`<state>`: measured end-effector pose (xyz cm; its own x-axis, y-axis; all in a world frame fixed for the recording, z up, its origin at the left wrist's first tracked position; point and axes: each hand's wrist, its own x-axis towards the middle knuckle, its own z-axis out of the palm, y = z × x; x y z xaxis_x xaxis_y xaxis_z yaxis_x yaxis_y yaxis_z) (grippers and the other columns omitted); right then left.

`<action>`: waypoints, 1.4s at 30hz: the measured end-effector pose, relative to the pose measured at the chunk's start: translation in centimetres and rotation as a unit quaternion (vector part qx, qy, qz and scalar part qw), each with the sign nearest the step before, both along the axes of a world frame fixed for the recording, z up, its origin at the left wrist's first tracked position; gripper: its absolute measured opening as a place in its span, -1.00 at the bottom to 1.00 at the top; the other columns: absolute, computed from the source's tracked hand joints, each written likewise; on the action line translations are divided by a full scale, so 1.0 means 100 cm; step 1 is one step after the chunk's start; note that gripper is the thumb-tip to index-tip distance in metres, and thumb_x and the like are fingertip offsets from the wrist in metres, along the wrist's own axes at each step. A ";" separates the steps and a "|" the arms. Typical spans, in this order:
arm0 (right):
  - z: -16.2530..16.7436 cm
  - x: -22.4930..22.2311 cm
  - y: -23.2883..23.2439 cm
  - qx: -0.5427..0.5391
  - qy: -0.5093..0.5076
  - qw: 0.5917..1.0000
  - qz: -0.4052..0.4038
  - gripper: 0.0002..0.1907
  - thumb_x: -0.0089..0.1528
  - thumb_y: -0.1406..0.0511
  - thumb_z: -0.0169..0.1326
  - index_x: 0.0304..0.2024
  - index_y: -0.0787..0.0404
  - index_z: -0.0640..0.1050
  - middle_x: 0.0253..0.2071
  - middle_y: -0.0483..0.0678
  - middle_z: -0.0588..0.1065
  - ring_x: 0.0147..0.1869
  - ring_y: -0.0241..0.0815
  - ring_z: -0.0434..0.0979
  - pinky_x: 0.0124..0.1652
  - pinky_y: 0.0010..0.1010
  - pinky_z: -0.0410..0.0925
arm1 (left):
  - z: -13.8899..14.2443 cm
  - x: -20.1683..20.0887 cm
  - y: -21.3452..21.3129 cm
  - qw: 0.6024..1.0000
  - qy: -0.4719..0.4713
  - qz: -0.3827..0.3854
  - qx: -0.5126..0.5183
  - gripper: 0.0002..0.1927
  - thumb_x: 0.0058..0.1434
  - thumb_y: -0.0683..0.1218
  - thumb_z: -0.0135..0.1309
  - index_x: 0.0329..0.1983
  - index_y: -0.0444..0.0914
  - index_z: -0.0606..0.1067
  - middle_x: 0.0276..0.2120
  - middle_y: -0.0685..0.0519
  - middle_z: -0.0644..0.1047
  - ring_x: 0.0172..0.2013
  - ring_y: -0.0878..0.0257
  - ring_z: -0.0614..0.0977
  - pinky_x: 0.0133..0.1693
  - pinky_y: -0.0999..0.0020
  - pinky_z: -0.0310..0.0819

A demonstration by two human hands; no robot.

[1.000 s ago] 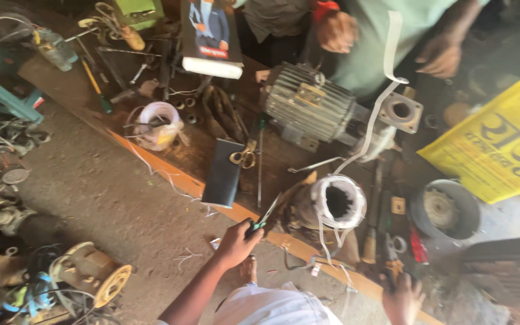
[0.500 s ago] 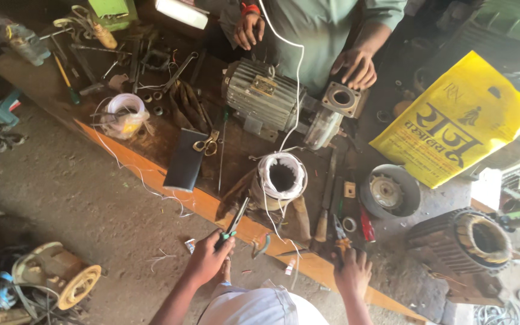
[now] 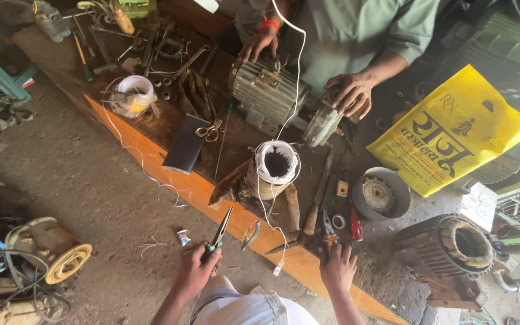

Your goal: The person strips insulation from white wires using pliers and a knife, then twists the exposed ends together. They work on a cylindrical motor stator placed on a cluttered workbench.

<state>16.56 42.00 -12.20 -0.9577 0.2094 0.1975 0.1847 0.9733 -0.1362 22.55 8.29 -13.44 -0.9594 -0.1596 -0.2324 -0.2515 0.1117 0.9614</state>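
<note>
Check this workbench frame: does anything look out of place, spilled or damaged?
Mostly ordinary workshop clutter. What stands out: the white string trails off the bench edge onto the dirt floor. A small wrapper scrap lies near the left hand, which holds pliers.

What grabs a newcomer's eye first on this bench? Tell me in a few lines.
The bright yellow printed bag at the right edge stands out most. Mid-bench sits a motor stator wrapped in white cord, with a grey finned electric motor behind it under another person's hands. Nearest the camera, the left hand holds green-handled pliers and the right hand rests on the orange bench edge.
</note>
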 end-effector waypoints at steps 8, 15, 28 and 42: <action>0.002 -0.001 -0.009 0.007 -0.021 1.000 -0.017 -0.52 0.26 -0.07 0.02 -0.03 0.16 0.46 0.09 0.11 0.37 0.12 0.26 0.40 0.05 0.09 0.36 | 0.006 -0.005 -0.011 0.998 -0.005 -0.037 -0.040 -0.73 0.29 0.03 0.14 -0.36 -0.28 0.51 -0.53 0.07 0.63 -0.50 0.36 0.65 -0.45 0.39 0.53; 0.006 -0.008 -0.027 -0.019 -0.032 0.998 -0.043 -0.50 0.25 -0.05 0.05 0.06 0.13 0.47 0.16 0.10 0.37 0.15 0.27 0.38 0.08 0.10 0.32 | 0.014 -0.041 -0.037 0.991 0.027 -0.086 -0.102 -0.72 0.26 0.05 0.13 -0.37 -0.26 0.51 -0.55 0.11 0.64 -0.50 0.36 0.67 -0.41 0.38 0.54; 0.012 -0.030 -0.072 -0.037 0.002 0.996 -0.079 -0.51 0.24 -0.03 0.09 0.05 0.12 0.47 0.18 0.09 0.38 0.16 0.31 0.38 0.05 0.14 0.31 | 0.011 -0.091 -0.094 0.984 0.015 -0.154 -0.086 -0.71 0.29 0.05 0.12 -0.34 -0.28 0.51 -0.52 0.08 0.64 -0.47 0.35 0.68 -0.39 0.37 0.54; 0.015 -0.028 -0.076 -0.040 0.024 0.996 -0.078 -0.50 0.23 -0.02 0.11 0.08 0.11 0.47 0.12 0.09 0.38 0.16 0.29 0.38 0.07 0.11 0.32 | 0.022 -0.105 -0.085 0.973 0.018 -0.217 -0.079 -0.72 0.30 0.06 0.10 -0.28 -0.26 0.53 -0.48 0.07 0.65 -0.42 0.30 0.69 -0.32 0.34 0.55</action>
<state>13.77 34.41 -10.67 -0.9025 0.3711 0.2186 0.3236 0.9192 -0.2246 12.00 -0.19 -11.25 -0.9513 0.2321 -0.2031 -0.1143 0.3466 0.9310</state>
